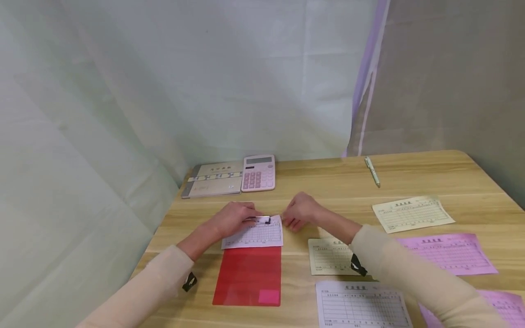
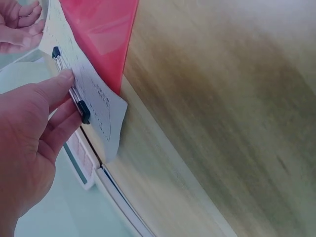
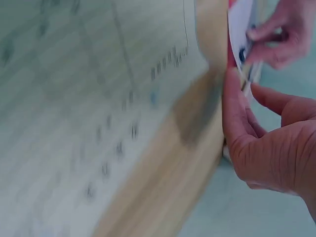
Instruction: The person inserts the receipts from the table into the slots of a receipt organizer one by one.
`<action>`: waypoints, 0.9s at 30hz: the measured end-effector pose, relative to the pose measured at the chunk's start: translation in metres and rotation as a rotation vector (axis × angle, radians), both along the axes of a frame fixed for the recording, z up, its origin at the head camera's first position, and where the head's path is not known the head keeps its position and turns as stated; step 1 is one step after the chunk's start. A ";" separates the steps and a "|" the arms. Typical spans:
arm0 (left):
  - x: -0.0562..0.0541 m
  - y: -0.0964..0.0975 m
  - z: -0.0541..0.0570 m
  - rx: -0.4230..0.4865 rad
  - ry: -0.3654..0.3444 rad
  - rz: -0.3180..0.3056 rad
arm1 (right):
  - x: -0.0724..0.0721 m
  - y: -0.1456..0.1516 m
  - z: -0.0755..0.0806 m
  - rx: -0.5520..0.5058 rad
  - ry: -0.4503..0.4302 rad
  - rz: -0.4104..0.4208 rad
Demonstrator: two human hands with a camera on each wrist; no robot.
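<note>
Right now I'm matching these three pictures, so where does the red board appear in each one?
Head: the red board is left of centre, in the lower half, just below the white slip.
Left wrist: at the top, left of centre.
Right wrist: only a thin red strip near the top, right of centre.
Shared landmark: the left hand, seen in all three.

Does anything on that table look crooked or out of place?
A little: the white slip on the red board bows instead of lying flat and pokes past the board's edge. At the right, the far yellow slip lies askew to the near one. Nothing looks spilled.
</note>
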State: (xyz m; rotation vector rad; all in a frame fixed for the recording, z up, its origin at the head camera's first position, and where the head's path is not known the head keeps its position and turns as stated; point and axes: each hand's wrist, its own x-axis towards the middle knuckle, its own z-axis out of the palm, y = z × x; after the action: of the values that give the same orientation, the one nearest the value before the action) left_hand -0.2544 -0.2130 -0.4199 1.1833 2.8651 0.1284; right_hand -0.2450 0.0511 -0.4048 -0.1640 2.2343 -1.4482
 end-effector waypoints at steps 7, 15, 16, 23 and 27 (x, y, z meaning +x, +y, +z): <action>-0.003 -0.003 -0.002 0.039 -0.017 -0.007 | -0.009 0.048 0.015 0.069 0.165 0.072; -0.004 -0.004 -0.002 0.051 -0.023 -0.016 | 0.003 0.111 0.016 0.001 0.217 0.194; -0.004 -0.004 -0.002 0.050 -0.021 -0.016 | 0.006 0.118 0.015 -0.014 0.218 0.201; -0.004 -0.003 -0.001 0.048 -0.017 -0.011 | 0.029 0.160 0.011 -0.010 0.228 0.241; -0.005 -0.003 -0.001 0.045 -0.016 -0.007 | 0.040 0.177 0.005 -0.009 0.231 0.246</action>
State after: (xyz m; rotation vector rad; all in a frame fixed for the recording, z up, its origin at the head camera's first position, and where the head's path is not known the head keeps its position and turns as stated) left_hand -0.2596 -0.2156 -0.4211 1.1942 2.8582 0.2023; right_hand -0.2046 0.2282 -0.3997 -0.6156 2.2889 -1.3637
